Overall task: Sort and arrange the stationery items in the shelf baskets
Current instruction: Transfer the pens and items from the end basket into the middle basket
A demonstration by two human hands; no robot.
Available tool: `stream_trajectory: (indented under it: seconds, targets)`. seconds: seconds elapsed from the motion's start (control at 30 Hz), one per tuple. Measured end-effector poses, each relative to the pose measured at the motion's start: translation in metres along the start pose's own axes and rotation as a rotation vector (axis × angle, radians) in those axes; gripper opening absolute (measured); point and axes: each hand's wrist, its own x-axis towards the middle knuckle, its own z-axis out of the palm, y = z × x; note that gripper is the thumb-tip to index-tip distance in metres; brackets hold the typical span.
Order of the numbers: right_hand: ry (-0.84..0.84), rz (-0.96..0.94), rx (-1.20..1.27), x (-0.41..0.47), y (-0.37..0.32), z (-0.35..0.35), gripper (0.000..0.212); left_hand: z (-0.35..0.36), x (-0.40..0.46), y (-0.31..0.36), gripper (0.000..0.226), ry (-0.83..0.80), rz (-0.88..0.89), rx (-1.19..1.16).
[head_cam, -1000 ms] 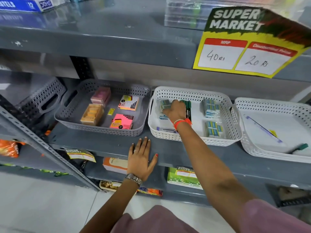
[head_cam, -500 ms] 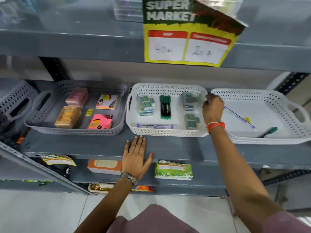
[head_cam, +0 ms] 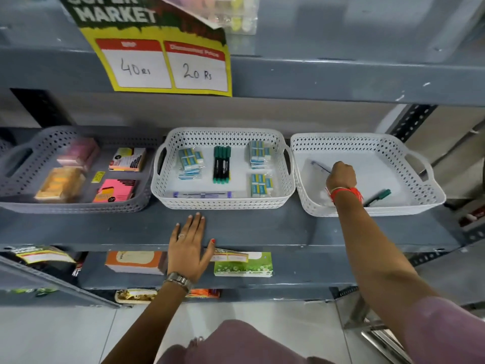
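Three perforated plastic baskets sit side by side on a grey metal shelf [head_cam: 262, 227]. Right hand [head_cam: 341, 177], fingers closed, grips a thin blue pen [head_cam: 320, 167] inside the right white basket [head_cam: 425, 195], near a green marker [head_cam: 380, 195]. Left hand [head_cam: 189, 248] lies flat, fingers spread, on the shelf edge before the middle white basket [head_cam: 223, 202] of erasers and markers.

There is only 1 view, from the head of the person. It looks forward and a little down at a grey shelf [head_cam: 262, 227] from near, at arm's reach. 3 baskets stand across the middle, both arms enter from below, and the floor [head_cam: 52, 334] shows at the bottom.
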Motion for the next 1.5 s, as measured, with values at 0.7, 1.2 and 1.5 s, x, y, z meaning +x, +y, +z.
stream_trajectory:
  seconds: [0.7, 1.2, 1.5]
  targets:
    - [0.331, -0.251, 0.074, -0.011, -0.041, -0.019, 0.022, -0.011, -0.005, -0.028, 0.078, -0.053, -0.037, 0.025]
    - [-0.402, -0.784, 0.054, -0.116, -0.175, 0.076, 0.022, -0.013, -0.007, -0.059, 0.078, -0.029, -0.075, -0.105]
    - [-0.459, -0.702, 0.183, -0.12, -0.183, 0.081, 0.023, -0.013, -0.006, -0.06, 0.078, -0.027, -0.064, -0.119]
